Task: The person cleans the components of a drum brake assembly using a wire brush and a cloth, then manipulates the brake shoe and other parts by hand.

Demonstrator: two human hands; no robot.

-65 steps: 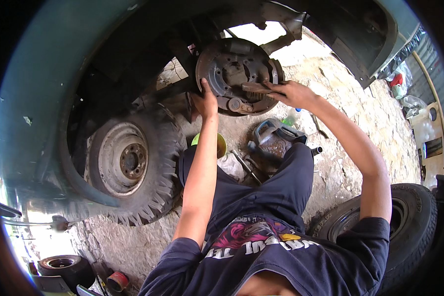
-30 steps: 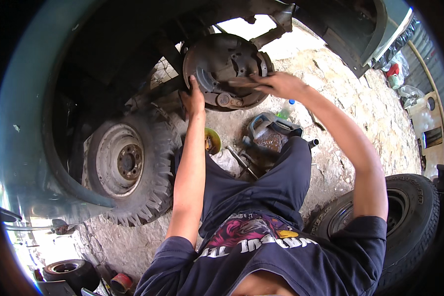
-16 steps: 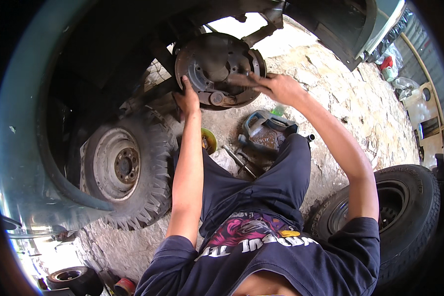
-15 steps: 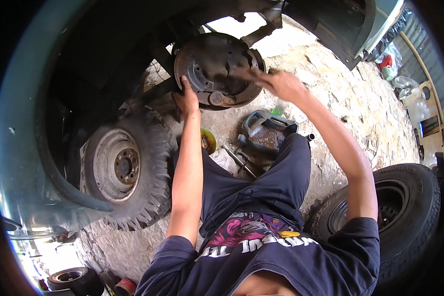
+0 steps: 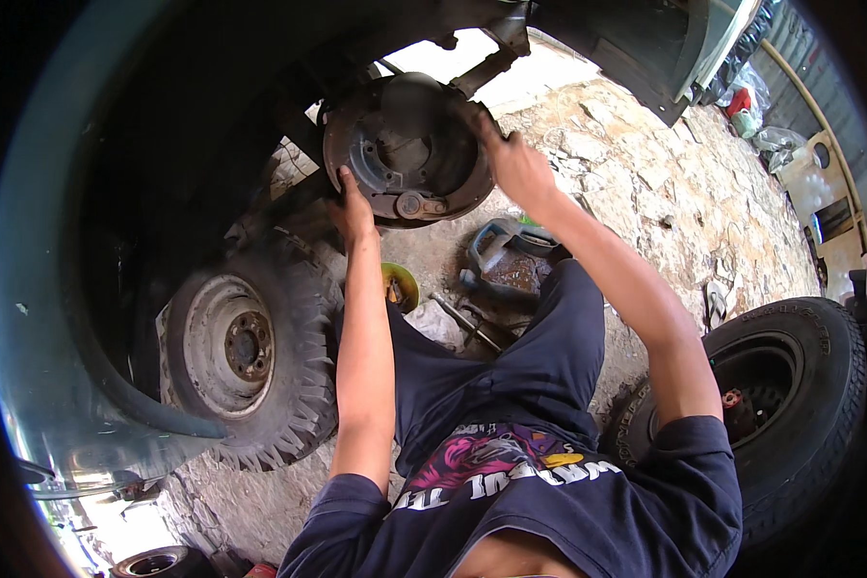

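Note:
A round, rusty brake backing plate [image 5: 405, 154] hangs under the wheel arch of a teal vehicle [image 5: 39, 241]. My left hand [image 5: 354, 210] presses against the plate's lower left rim. My right hand [image 5: 512, 162] grips the plate's right edge, fingers curled over it. Whether either hand holds a small part is hidden. I sit on the ground with my legs stretched toward the plate.
A knobbly spare wheel [image 5: 250, 352] leans under the body at my left. A bare tyre [image 5: 790, 405] lies at my right. A yellow-green dish [image 5: 400, 286], a dark tool case [image 5: 506, 260] and a metal bar [image 5: 462, 323] lie on the stony ground between my legs.
My view has shifted, so the plate sits further left. My right hand moved from the plate's centre to its right edge. The left hand stays at the lower left rim.

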